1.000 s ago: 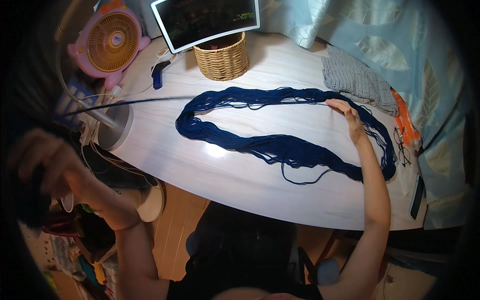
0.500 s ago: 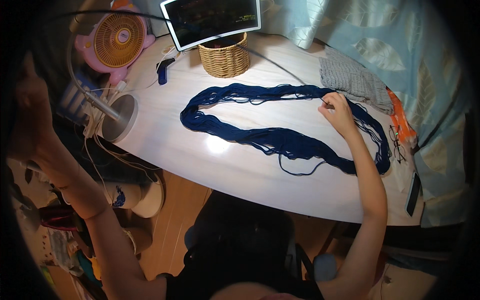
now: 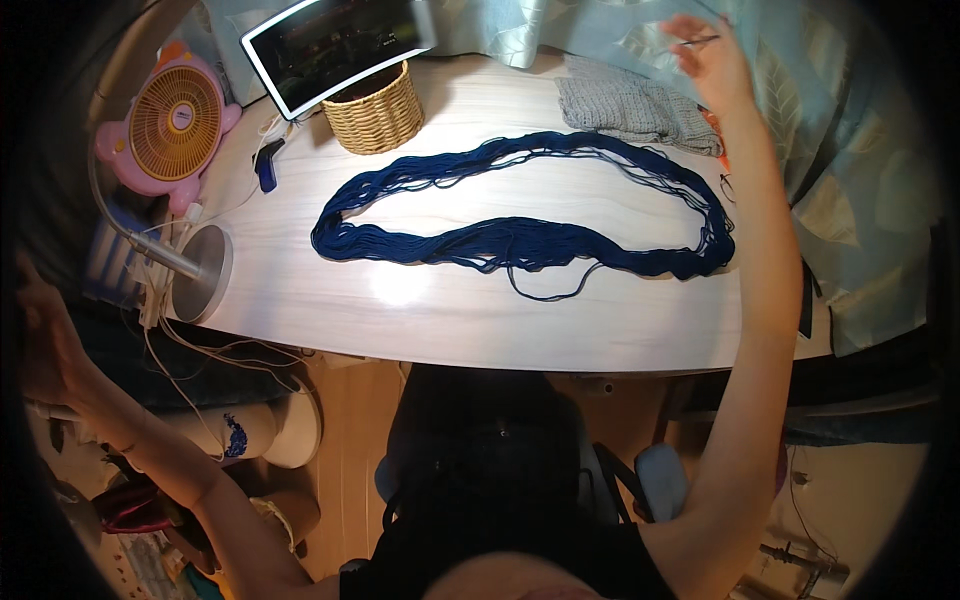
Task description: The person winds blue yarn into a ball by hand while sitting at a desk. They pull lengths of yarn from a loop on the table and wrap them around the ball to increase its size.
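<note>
A big loop of dark blue yarn (image 3: 540,240) lies spread on the table, one loose strand drooping from its near side. My right hand (image 3: 715,70) is raised beyond the loop's far right, in front of the curtain. Its fingers are curled around a short, thin dark strand, which looks like yarn. At the dim left rim, away from the table, is my left hand (image 3: 45,335). Shadow hides its fingers and whatever they may hold.
On the pale table (image 3: 450,325) are a wicker basket (image 3: 375,115) by a white-framed screen (image 3: 340,50), a pink fan (image 3: 175,125), a lamp base (image 3: 205,272) with cables and a small blue object (image 3: 266,170). Grey knitting (image 3: 640,110) lies near the curtain (image 3: 800,160).
My right hand has lifted off the yarn loop, up and away toward the curtain. The long dark strand across the table no longer shows. My left hand has dropped lower; the view has shifted.
</note>
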Available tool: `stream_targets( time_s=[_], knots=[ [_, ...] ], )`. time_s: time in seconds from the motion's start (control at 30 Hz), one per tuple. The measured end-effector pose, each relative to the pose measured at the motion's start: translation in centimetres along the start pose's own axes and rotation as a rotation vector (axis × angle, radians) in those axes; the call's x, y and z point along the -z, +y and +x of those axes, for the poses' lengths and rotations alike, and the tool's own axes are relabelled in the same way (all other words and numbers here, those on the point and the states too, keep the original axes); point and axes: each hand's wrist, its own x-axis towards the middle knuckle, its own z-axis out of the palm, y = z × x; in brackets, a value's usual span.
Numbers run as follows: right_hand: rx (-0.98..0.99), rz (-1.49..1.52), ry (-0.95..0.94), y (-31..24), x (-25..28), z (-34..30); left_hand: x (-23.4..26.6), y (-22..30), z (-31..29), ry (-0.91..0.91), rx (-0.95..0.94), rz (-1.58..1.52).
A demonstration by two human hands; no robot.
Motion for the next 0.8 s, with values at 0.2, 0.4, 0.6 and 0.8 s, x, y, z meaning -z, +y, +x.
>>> stream_targets(
  time_s=[0.2, 0.4, 0.6, 0.8],
  knots=[
    [0.119, -0.008, -0.024, -8.5, 4.6, -4.6, 2.7, -0.5, -1.2, 0.037, -0.002, -0.044],
    [-0.015, 0.0, -0.141, -11.2, 11.1, -9.0, 9.9, 2.0, -4.1, 0.278, -0.056, 0.081],
    [-0.094, -0.195, 0.396, -14.0, 9.8, -18.2, 10.3, -8.6, -2.4, 0.302, 0.057, 0.167],
    [-0.417, -0.507, -0.03, -9.7, 8.8, -17.3, 8.0, -23.6, 0.7, 0.151, 0.243, 0.716]
  ],
)
